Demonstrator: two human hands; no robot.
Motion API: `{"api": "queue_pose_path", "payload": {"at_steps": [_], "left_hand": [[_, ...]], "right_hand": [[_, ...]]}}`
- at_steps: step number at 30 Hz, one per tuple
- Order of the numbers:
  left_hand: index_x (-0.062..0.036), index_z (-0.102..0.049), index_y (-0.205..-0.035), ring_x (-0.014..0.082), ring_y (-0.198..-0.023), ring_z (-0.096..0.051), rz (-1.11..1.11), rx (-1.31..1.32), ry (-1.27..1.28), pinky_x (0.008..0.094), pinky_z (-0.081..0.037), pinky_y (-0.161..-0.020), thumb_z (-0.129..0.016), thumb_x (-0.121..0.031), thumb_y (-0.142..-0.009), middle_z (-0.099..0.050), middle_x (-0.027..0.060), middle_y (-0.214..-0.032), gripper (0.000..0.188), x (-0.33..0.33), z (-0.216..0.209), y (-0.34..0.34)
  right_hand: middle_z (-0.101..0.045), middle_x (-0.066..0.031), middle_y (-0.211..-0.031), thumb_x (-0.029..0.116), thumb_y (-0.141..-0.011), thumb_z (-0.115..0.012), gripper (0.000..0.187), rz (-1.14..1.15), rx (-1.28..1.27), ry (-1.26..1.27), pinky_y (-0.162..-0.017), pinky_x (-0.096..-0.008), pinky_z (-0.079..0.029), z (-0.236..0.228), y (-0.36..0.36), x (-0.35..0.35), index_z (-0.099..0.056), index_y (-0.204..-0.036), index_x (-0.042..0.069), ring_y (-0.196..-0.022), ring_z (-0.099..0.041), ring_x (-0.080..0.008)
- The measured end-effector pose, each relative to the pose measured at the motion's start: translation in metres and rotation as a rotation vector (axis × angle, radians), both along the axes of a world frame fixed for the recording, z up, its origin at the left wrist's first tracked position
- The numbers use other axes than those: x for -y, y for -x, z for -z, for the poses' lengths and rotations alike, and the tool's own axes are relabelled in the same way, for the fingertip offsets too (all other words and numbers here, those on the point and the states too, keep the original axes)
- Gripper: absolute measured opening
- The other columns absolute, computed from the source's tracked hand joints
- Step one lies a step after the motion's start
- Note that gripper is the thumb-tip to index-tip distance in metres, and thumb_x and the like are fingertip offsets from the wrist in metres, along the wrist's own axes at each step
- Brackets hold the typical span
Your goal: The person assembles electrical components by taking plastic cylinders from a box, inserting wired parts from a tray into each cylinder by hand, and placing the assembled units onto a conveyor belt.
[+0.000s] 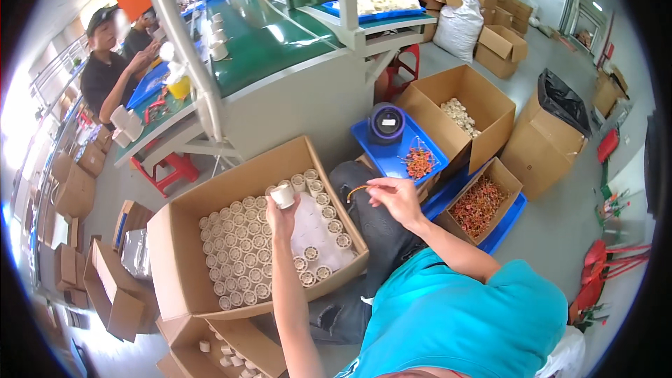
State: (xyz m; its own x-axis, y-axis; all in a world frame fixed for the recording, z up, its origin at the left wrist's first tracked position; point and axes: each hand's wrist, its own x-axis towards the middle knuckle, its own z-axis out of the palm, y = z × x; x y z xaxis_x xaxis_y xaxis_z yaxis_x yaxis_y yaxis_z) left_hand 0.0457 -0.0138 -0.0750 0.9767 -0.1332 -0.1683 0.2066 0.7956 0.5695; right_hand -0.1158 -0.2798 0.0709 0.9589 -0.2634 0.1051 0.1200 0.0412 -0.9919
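My left hand [283, 220] is closed around a small white round plastic housing [282, 196], held above a large open carton [245, 173]. Many similar white round housings [238, 267] stand in rows inside that carton, with a white sheet [311, 227] showing at its right part. To the right, my right hand [393, 199] pinches a short thin wire [355, 191], which curves out toward the left over my knee. A pile of red and orange wires [420, 162] lies in a blue tray [378, 156], just beyond my right hand.
A dark round device [386, 124] stands in the blue tray. Right of it are a carton of small white parts [458, 117] and a carton of wires [483, 203]. A green conveyor [266, 42] runs ahead, with people working beside it. Another carton [224, 343] sits at lower left.
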Motion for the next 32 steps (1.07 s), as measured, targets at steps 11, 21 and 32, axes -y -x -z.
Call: {"api": "queue_pose_path", "payload": {"at_steps": [11,21,32], "left_hand": [[-0.007,-0.06,-0.11,0.0132,-0.093,-0.06,-0.022,-0.013,-0.69,0.0357,-0.052,-0.079,-0.072,-0.022,-0.088,-0.063,0.0026,-0.1,0.029,0.022,-0.033,0.014],[-0.0016,-0.057,-0.108,0.0186,-0.087,-0.063,-0.014,0.004,-0.44,0.0325,-0.057,-0.078,-0.07,-0.013,-0.088,-0.062,0.008,-0.097,0.027,0.04,-0.013,0.011],[-0.0067,-0.061,-0.102,0.0199,-0.096,-0.063,0.132,0.159,-0.574,0.0418,-0.049,-0.084,-0.069,-0.023,-0.086,-0.069,0.0083,-0.094,0.025,0.02,-0.038,0.017]], "right_hand": [[-0.071,-0.0153,-0.095,0.004,-0.09,-0.063,0.025,-0.239,-0.125,0.013,-0.073,-0.0268,-0.057,0.049,-0.011,0.002,-0.066,-0.111,-0.01,-0.08,-0.07,-0.0153],[-0.071,-0.0157,-0.091,0.0,-0.089,-0.063,0.025,-0.389,-0.308,-0.055,-0.075,-0.0279,-0.057,0.051,0.017,-0.007,-0.065,-0.111,-0.011,-0.078,-0.07,-0.016],[-0.071,-0.0179,-0.093,-0.001,-0.088,-0.064,0.029,-0.415,-0.379,-0.269,-0.077,-0.029,-0.057,0.04,-0.008,-0.02,-0.063,-0.116,-0.011,-0.081,-0.071,-0.0208]]}}
